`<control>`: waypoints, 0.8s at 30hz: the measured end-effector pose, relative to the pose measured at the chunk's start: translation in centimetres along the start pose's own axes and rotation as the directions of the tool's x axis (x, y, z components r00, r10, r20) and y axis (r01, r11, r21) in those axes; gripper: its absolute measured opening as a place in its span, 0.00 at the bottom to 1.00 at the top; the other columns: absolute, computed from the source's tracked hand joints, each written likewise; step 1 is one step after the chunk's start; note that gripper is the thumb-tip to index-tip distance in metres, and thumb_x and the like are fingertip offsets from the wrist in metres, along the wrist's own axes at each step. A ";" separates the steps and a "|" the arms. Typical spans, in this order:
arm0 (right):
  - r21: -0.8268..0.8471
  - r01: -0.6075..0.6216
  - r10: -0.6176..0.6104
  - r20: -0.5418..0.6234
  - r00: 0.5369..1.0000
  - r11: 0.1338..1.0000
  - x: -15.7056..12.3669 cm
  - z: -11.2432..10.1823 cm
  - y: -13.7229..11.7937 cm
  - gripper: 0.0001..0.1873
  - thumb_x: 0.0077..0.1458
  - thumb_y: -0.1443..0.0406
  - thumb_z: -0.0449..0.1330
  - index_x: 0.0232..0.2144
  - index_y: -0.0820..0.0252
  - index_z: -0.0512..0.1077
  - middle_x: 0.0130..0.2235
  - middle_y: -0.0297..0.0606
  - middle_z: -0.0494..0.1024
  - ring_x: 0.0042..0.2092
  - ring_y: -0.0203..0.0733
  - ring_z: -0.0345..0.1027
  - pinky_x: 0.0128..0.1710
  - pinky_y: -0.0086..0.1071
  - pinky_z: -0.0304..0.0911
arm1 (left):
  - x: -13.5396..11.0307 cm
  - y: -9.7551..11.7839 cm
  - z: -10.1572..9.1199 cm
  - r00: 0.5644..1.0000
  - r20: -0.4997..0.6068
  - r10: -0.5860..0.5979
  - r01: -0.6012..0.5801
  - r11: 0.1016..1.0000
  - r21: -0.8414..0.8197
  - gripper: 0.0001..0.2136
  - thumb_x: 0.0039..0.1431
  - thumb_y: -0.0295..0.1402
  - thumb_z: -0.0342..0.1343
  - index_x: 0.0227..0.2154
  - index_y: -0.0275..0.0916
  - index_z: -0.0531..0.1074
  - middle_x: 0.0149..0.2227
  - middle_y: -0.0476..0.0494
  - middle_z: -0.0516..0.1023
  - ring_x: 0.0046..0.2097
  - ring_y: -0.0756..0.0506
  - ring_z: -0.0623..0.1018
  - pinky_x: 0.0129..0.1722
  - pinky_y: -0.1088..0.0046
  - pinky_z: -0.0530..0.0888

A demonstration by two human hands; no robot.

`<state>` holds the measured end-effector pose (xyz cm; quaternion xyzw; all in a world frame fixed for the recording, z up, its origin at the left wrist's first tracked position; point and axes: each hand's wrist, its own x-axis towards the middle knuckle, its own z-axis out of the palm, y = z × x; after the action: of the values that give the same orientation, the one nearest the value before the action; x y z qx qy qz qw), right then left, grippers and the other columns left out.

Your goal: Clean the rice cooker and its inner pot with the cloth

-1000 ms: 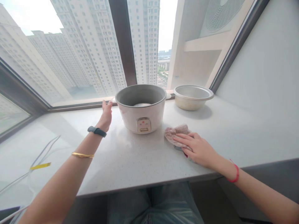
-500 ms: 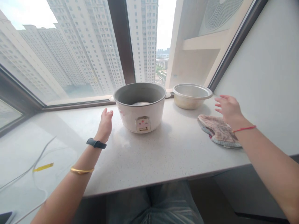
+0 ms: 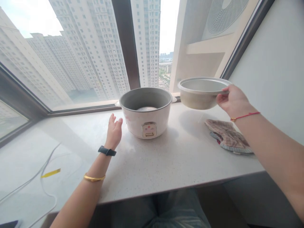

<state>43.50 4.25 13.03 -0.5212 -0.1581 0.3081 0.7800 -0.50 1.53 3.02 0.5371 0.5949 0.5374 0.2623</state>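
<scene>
My right hand [image 3: 231, 100] grips the rim of a metal inner pot [image 3: 198, 98] by its right side. The pot hangs above the counter, its mouth facing up and its shadow below. Left of it stands a white rice cooker body [image 3: 133, 122] without a lid, with a control panel on its front and a pale disc visible inside. My left hand [image 3: 114, 131] hovers just left of the cooker, fingers apart, holding nothing and not visibly touching it.
A brown checked cloth mitt [image 3: 231, 137] lies on the white counter [image 3: 152, 167] under my right forearm. A white cable [image 3: 47, 158] and a yellow strip [image 3: 51, 173] lie at left. Windows [image 3: 90, 63] rise behind the cooker, and a wall [image 3: 275, 72] stands at right.
My right hand has reached to the metal inner pot, taken hold of its rim and lifted it off the counter. My left hand stays open near the cooker.
</scene>
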 end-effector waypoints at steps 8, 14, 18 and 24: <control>0.282 -0.127 0.011 0.378 0.926 0.951 -10.7 3.4 -7.9 0.15 0.56 0.77 0.46 0.21 0.60 0.58 0.24 0.30 0.57 0.24 0.23 0.51 0.21 0.14 0.55 | -0.5 -0.9 1.7 0.999 0.014 0.042 -0.042 0.999 -0.026 0.34 0.65 0.40 0.52 0.70 0.30 0.50 0.71 0.25 0.51 0.71 0.35 0.56 0.69 0.53 0.57; 0.176 -0.261 0.097 0.623 0.776 0.949 -14.3 8.6 -4.5 0.10 0.53 0.76 0.51 0.24 0.59 0.59 0.23 0.28 0.57 0.23 0.25 0.49 0.17 0.17 0.51 | -0.6 -2.4 1.0 0.999 0.023 0.037 -0.036 0.999 -0.018 0.34 0.66 0.40 0.51 0.69 0.29 0.50 0.71 0.23 0.51 0.71 0.34 0.57 0.67 0.52 0.60; 0.045 -0.274 0.183 0.641 0.746 0.961 -14.7 10.1 -0.8 0.13 0.50 0.75 0.57 0.23 0.57 0.58 0.21 0.28 0.56 0.22 0.27 0.50 0.16 0.18 0.54 | -0.6 -2.5 0.3 1.000 -0.006 0.015 -0.015 1.000 -0.018 0.33 0.67 0.40 0.49 0.69 0.26 0.50 0.69 0.22 0.53 0.70 0.35 0.59 0.67 0.53 0.60; -0.071 -0.349 0.319 0.604 0.730 0.934 -14.3 10.0 1.9 0.12 0.47 0.77 0.57 0.23 0.58 0.59 0.19 0.27 0.58 0.20 0.27 0.51 0.14 0.18 0.57 | -1.0 -1.9 0.5 0.999 -0.010 0.030 -0.031 0.999 -0.014 0.31 0.67 0.41 0.49 0.68 0.31 0.53 0.69 0.26 0.57 0.69 0.37 0.61 0.68 0.54 0.58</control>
<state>26.35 2.65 16.46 -0.3958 -0.2960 0.5972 0.6317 -0.44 1.11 0.89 0.5415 0.5841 0.5483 0.2549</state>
